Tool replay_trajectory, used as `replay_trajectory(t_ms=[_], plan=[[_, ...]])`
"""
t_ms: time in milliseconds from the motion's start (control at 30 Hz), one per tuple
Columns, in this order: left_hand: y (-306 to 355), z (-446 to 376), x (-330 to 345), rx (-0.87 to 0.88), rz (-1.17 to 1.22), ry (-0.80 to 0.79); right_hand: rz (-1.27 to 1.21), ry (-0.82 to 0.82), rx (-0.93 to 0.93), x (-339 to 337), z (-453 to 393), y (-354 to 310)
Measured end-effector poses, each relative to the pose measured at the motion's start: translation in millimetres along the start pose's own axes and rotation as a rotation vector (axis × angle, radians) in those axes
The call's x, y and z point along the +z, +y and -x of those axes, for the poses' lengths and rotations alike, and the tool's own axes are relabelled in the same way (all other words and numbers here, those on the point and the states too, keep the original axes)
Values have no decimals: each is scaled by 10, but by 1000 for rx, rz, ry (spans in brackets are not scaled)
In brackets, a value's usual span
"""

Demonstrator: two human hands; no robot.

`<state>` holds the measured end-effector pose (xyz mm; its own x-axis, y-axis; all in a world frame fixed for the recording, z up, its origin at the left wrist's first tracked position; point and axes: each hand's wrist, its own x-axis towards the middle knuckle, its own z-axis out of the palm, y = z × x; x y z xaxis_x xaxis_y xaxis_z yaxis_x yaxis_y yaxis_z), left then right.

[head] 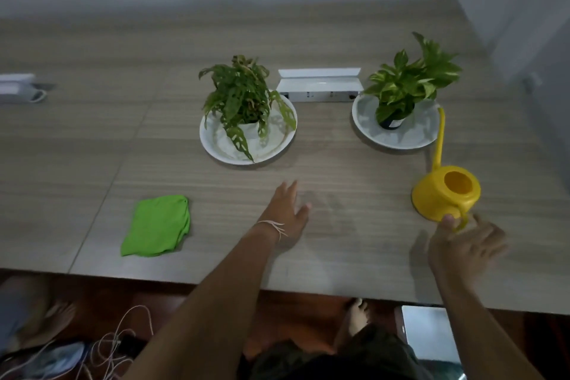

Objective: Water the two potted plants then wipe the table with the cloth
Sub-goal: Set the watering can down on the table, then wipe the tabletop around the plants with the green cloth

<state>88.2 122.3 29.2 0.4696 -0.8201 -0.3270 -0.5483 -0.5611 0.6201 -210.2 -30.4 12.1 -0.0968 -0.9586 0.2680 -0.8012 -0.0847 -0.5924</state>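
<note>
Two leafy plants (pixel 243 95) | round yellow can (pixel 445 196) | crumpled cloth (pixel 157 225)

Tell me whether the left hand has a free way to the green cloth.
Probably yes. The left hand rests flat on the table, and the green cloth lies on bare tabletop to its left with nothing between them.

cloth (pixel 156 226) left, watering can (pixel 445 196) right
</note>
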Motion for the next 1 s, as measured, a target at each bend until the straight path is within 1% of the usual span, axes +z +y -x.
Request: replay_trajectory(t_ms=[33,100,200,300,333,400,433,467,533,600,733,833,933,1000], plan=[[-61,53,-57,11,-6,0,-23,20,-49,3,153,-146],[-217,150,-187,23,-7,-7,-83,-29,-212,93,505,-468],[-604,284,-405,59,-28,33,-142,-221,-465,414,990,-936],[-1130,388,-711,85,-77,107,-74,-375,-597,821,1201,-1224],[-1331,440,-825,74,-101,163,-45,-406,-616,937,1233,-1264],[-1801,541,-1060,35,-146,340,-7,-444,-588,1104,1246,-1294],[-2075,604,-1165,-5,-172,430,12,-450,-562,1160,1233,-1285],[-2347,670,-1246,-57,-207,483,35,-440,-544,1207,1217,-1258],[-2808,778,-1310,-131,-299,483,66,-383,-534,1287,1165,-1163],[-3090,775,-1261,-135,-375,439,63,-336,-524,1350,1092,-1091],[-3113,533,-1226,-91,-405,444,71,-308,-540,1445,886,-1061],[-3039,414,-1144,-42,-465,445,95,-325,-503,1511,809,-1071],[-2713,313,-905,36,-494,428,103,-347,-502,1559,809,-1072],[-2350,181,-653,141,-498,385,104,-356,-494,1567,798,-1057]])
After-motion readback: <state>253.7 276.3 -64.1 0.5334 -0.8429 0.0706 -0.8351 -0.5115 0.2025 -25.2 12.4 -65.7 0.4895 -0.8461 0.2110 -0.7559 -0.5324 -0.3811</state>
